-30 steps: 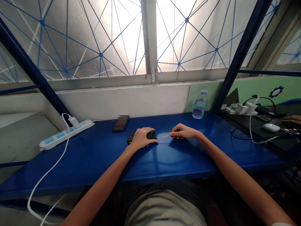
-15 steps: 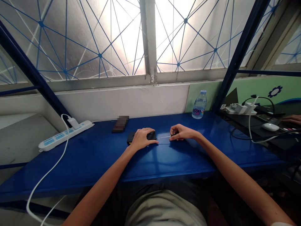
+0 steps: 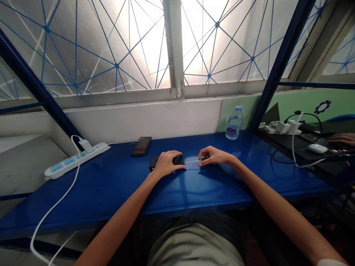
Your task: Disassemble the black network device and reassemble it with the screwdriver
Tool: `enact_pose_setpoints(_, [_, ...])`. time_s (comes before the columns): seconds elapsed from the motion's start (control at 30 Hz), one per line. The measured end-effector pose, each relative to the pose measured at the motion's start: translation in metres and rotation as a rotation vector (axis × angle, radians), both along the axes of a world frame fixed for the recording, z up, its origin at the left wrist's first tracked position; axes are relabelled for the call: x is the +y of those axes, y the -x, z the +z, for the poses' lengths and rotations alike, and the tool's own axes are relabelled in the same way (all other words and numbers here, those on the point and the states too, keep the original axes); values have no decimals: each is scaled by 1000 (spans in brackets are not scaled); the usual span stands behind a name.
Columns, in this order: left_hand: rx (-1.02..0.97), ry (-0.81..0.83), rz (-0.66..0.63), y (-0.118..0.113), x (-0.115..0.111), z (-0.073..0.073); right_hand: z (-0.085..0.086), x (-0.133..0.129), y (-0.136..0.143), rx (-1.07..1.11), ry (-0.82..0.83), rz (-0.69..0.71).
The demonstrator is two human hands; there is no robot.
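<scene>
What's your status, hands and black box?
Left hand holding black box. Right hand gripping thin-shafted tool, pointed at box. Water bottle beyond right hand, apart.

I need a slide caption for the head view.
Left hand holds a black case on a blue table; a thin pale piece reaches the right hand.

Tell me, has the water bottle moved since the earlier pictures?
No. The bottle stands in the same place in front of the green panel, just right of that panel's left edge; only the whole view has shifted slightly.
</scene>
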State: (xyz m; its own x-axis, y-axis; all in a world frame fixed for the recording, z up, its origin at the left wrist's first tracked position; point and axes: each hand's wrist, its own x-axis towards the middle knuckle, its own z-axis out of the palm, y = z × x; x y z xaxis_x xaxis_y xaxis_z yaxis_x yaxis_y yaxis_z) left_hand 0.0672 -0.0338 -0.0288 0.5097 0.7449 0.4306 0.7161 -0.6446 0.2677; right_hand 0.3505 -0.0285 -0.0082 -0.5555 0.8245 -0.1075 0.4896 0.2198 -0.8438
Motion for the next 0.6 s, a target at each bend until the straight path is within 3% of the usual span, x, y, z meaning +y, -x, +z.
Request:
enact_pose_setpoints(0.23, [9, -10, 2, -1, 0, 0, -2, 2, -2, 87, 33, 29])
enact_pose_setpoints(0.6, [16, -13, 0, -1, 0, 0, -1, 0, -2, -9, 4, 60])
